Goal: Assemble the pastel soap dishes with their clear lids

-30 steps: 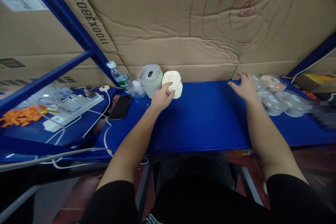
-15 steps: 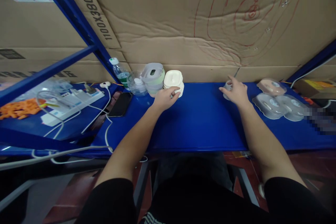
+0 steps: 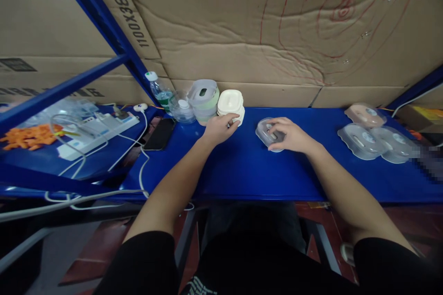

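Observation:
In the head view my left hand [image 3: 220, 129] has its fingers and thumb closed at the front edge of a stack of cream square containers [image 3: 230, 100]. Its palm hides part of the stack. Over the blue table top, my right hand [image 3: 289, 136] has thumb and fingers spread around a translucent plastic container [image 3: 264, 132], gripping its far and near sides and covering its right part. Just left of the cream stack stands a pile of translucent and pale green containers [image 3: 203, 94], with a slot in the top one.
A clear round container [image 3: 182, 108], a water bottle [image 3: 162, 94] and a black phone [image 3: 160, 133] are on the left. Beyond them lie a power strip [image 3: 98, 136] with cables and orange pieces [image 3: 31, 137]. Several translucent containers [image 3: 362, 140] sit right. Cardboard [image 3: 221, 23] backs the blue table [image 3: 242, 170].
My right hand has moved left and nearer to me, and the translucent container has come with it. My left hand stays at the cream stack. The view has shifted slightly.

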`<control>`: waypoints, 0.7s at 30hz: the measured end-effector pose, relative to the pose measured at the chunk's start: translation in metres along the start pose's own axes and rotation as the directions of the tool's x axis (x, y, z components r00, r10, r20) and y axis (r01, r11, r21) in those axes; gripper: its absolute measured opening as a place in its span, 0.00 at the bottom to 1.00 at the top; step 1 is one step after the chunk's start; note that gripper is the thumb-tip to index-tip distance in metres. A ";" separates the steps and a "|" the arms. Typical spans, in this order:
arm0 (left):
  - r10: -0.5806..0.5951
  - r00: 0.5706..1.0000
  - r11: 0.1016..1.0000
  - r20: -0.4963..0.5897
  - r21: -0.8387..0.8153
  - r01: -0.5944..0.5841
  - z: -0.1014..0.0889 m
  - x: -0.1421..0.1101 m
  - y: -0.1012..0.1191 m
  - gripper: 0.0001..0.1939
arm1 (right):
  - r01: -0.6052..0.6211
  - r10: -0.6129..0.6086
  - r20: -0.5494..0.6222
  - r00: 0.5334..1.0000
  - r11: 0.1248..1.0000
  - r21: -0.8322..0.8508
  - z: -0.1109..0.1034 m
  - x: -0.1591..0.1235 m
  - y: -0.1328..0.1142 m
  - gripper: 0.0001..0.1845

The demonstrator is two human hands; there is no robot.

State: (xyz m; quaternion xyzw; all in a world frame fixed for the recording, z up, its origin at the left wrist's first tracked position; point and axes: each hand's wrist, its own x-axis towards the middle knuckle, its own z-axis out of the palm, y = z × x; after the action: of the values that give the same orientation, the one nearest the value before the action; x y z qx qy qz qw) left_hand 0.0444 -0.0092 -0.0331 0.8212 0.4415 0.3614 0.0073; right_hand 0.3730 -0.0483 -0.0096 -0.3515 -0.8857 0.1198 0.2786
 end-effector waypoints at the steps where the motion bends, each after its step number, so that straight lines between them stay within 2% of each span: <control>1: -0.003 1.000 1.000 0.001 0.004 0.003 0.000 0.000 0.000 0.17 | -0.015 0.015 0.001 1.000 1.000 0.005 0.002 0.000 -0.004 0.31; 4: -0.013 1.000 1.000 0.007 0.009 0.013 0.001 0.000 0.001 0.17 | -0.077 0.077 0.025 0.997 0.997 0.013 0.008 -0.001 -0.008 0.39; 7: 0.024 1.000 1.000 0.005 0.003 -0.024 -0.003 0.000 0.010 0.16 | -0.079 0.078 0.011 0.997 0.994 0.073 0.008 0.000 -0.009 0.34; 10: 0.145 0.989 0.989 -0.003 0.000 -0.145 -0.011 -0.002 0.029 0.19 | -0.069 0.091 -0.085 0.992 0.971 0.228 0.005 0.002 -0.014 0.30; 12: 0.255 0.967 0.967 0.012 0.009 -0.255 -0.017 -0.004 0.044 0.23 | -0.084 0.139 -0.108 0.984 0.909 0.408 0.002 0.003 -0.018 0.29; 14: 0.369 0.928 0.928 0.043 0.028 -0.370 -0.021 -0.006 0.056 0.23 | -0.141 0.205 -0.032 0.978 0.771 0.621 0.000 0.002 -0.021 0.32; 16: 0.463 0.883 0.883 0.081 0.052 -0.467 -0.021 -0.008 0.063 0.21 | -0.242 0.238 0.123 0.963 0.572 0.784 -0.002 0.000 -0.022 0.34; 18: 0.528 0.842 0.840 0.112 0.081 -0.537 -0.020 -0.009 0.067 0.19 | -0.335 0.223 0.265 0.938 0.388 0.859 -0.004 -0.003 -0.019 0.32; 21: 0.635 0.770 0.764 0.067 0.097 -0.638 -0.016 -0.009 0.069 0.18 | -0.407 0.154 0.381 0.911 0.202 0.891 -0.007 -0.006 -0.012 0.31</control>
State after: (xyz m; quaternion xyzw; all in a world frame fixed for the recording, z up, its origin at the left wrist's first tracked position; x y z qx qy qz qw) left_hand 0.0810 -0.0630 -0.0035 0.9265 0.1566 0.3045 -0.1558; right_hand 0.3735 -0.0615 -0.0017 -0.2507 -0.5729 0.7152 0.3121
